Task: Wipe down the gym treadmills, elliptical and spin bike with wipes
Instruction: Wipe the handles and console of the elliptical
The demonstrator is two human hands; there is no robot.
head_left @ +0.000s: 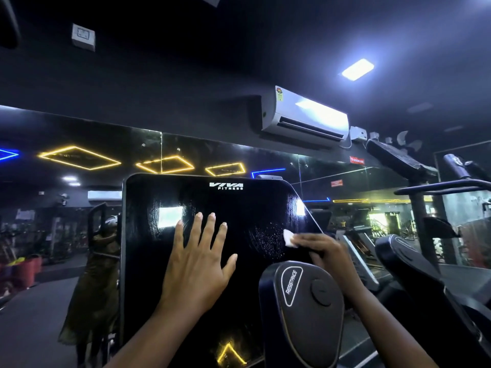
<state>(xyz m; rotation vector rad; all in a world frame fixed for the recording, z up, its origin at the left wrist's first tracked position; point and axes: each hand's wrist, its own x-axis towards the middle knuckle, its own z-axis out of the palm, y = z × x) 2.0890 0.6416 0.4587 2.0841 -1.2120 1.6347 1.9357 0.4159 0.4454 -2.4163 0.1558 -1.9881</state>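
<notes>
Gym, wall mirrors, exercise machines

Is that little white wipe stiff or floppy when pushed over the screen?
Probably floppy: the small white crumpled wipe bunches in the right hand. Likely damp, given wet streaks on the glossy black console screen, so it should glide.

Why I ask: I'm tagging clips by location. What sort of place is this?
Most likely a gym: an exercise machine's screen marked Viva Fitness, a knob panel labelled Resistance, and a wall mirror reflecting more machines.
</notes>
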